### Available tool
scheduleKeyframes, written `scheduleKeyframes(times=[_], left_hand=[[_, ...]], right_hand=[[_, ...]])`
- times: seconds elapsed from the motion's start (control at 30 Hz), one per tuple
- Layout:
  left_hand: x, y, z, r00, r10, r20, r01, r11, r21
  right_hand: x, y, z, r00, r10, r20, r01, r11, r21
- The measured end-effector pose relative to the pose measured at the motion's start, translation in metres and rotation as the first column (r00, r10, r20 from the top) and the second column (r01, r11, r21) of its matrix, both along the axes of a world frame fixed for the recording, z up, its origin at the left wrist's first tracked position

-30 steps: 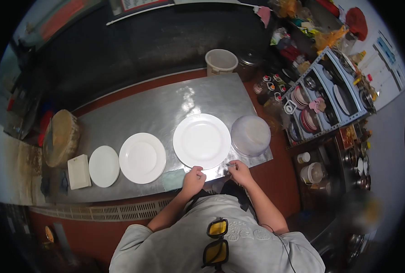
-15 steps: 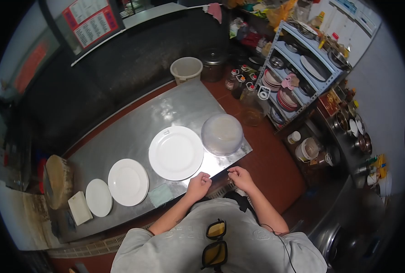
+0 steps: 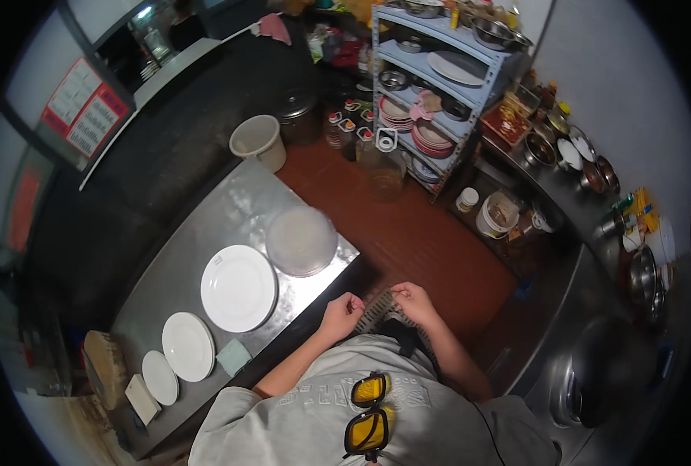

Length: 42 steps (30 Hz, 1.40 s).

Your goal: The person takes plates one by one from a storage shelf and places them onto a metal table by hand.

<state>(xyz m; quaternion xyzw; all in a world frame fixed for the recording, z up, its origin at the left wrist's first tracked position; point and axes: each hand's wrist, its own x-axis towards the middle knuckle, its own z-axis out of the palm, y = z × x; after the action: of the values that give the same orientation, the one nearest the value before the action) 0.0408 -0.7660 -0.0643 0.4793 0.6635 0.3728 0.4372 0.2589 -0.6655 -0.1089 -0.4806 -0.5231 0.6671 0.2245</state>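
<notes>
My left hand (image 3: 342, 318) is curled closed in front of my waist, off the near edge of the steel table (image 3: 229, 203). A short gap to its right, my right hand (image 3: 415, 302) is closed in a pinch; whatever either hand may hold is too small to make out. Nearest on the table is a large white plate (image 3: 239, 288), with a translucent plastic bowl-shaped cover (image 3: 302, 241) beside it. Leftward lie a medium white plate (image 3: 188, 347), a small white plate (image 3: 160, 378), a folded pale green cloth (image 3: 233, 358) and a white rectangular dish (image 3: 142, 400).
A round wooden chopping block (image 3: 104, 369) stands at the table's left end. Beyond the far end are a white bucket (image 3: 257, 141), a dark lidded pot (image 3: 299, 116) and several bottles. A blue shelf rack (image 3: 431, 62) holds plates and bowls. A counter with pans runs along the right.
My view has turned right, so the table and plates appear further left and lower, and more red floor shows. Both hands keep nearly the same pose, now beyond the table's edge.
</notes>
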Motion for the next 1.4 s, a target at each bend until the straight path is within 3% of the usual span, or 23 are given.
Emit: scheduleKeyframes(times=[0.5, 1.0, 1.2, 1.4], left_hand=[[0.139, 0.095, 0.019, 0.981, -0.192, 0.019, 0.193, 0.981, -0.028], [0.165, 0.191, -0.003, 0.951, -0.296, 0.085, 0.298, 0.954, -0.024], [0.168, 0.270, -0.020, 0.925, -0.335, 0.180, 0.346, 0.938, -0.030], [0.154, 0.352, -0.024, 0.890, -0.317, 0.328, 0.336, 0.942, -0.002]], right_hand=[[0.156, 0.062, -0.003, 0.976, -0.219, 0.020, 0.217, 0.974, 0.059], [0.191, 0.126, 0.008, 0.933, -0.357, 0.043, 0.357, 0.934, -0.001], [0.196, 0.186, 0.020, 0.908, -0.413, 0.070, 0.415, 0.910, -0.021], [0.177, 0.280, 0.037, 0.939, -0.336, 0.067, 0.337, 0.941, -0.002]])
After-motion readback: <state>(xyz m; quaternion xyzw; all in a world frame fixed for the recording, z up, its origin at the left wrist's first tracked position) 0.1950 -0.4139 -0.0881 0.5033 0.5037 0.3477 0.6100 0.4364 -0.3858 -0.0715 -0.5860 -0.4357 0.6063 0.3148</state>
